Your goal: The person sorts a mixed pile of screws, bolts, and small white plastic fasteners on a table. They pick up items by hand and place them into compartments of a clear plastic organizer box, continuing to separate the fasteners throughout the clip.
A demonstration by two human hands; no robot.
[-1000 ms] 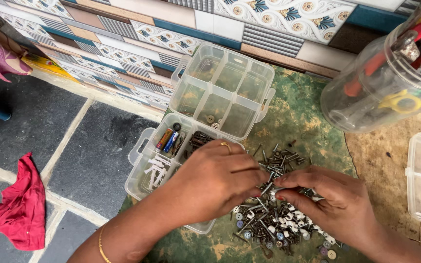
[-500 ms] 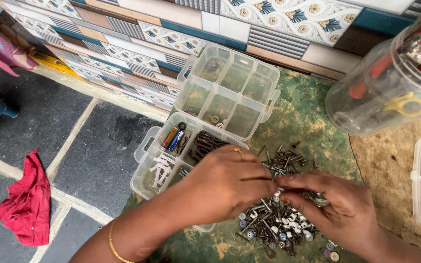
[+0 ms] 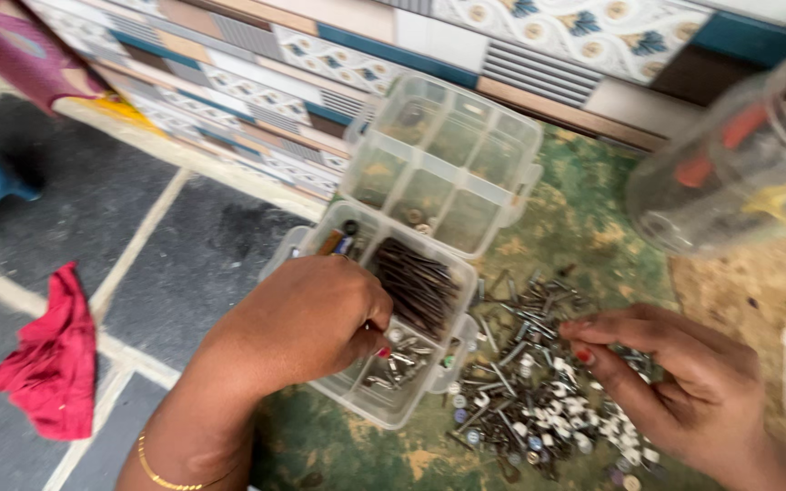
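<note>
Left hand: I see it clenched over the clear compartment box, grasp unclear | right hand: released, fingertips on the screw pile beneath.

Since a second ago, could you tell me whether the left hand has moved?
Yes. The left hand has moved left, off the loose screw pile and over the clear compartment box, fingertips in a front compartment.

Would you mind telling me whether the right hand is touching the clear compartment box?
Apart. The head view shows the right hand over the loose screw pile, with bare green mat between it and the compartment box.
</note>
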